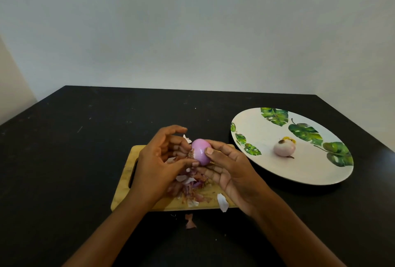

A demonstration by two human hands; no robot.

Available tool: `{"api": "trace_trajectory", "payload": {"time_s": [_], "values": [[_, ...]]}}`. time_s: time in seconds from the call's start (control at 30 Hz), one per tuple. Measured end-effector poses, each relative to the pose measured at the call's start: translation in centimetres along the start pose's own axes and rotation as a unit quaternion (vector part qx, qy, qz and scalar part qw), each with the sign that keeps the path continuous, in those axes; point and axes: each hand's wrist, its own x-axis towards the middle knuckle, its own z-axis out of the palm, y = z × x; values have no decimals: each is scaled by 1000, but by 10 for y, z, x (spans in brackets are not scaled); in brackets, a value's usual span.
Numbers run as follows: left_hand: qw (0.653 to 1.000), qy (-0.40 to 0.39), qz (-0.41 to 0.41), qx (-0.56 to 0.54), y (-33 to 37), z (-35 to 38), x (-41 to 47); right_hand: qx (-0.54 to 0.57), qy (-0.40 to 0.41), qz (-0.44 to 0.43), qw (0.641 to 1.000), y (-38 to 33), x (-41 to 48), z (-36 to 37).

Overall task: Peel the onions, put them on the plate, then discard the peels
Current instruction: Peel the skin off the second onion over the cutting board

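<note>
A purple onion (200, 151) is held above the wooden cutting board (124, 192). My right hand (230, 170) grips it, thumb on its front and fingers curled beneath. My left hand (158, 160) touches the onion's root end, thumb and fingertips pinching at the skin there. A heap of onion peels (190, 185) lies on the board under my hands. One white peel (222, 202) hangs over the board's front edge and another peel (189, 222) lies on the table. A peeled pale onion (284, 148) sits on the white leaf-patterned plate (267, 130) to the right.
Everything rests on a black table (64, 160) set against a pale wall. The plate lies right of the board, close to the table's right edge. The board has a dark handle slot (132, 172) on its left side.
</note>
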Motion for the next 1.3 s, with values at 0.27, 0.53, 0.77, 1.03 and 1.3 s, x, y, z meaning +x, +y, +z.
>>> {"api": "trace_trajectory", "payload": {"time_s": [0.27, 0.53, 0.77, 1.03, 1.3], "values": [[997, -59, -30, -35, 5, -6, 3, -21, -37, 41, 998, -2, 0, -3], [998, -54, -29, -20, 3, -3, 2, 2, -21, 32, 999, -3, -1, -2], [998, 28, -47, -32, 3, 8, -3, 26, 13, -6, 1000, -2, 2, -2], [972, 39, -168, -157, 4, 9, -3, -10, 8, -22, 1000, -2, 3, -5], [936, 3, -260, -238, 0, 9, 0, -66, 0, -41, 997, 0, 3, -6]]}}
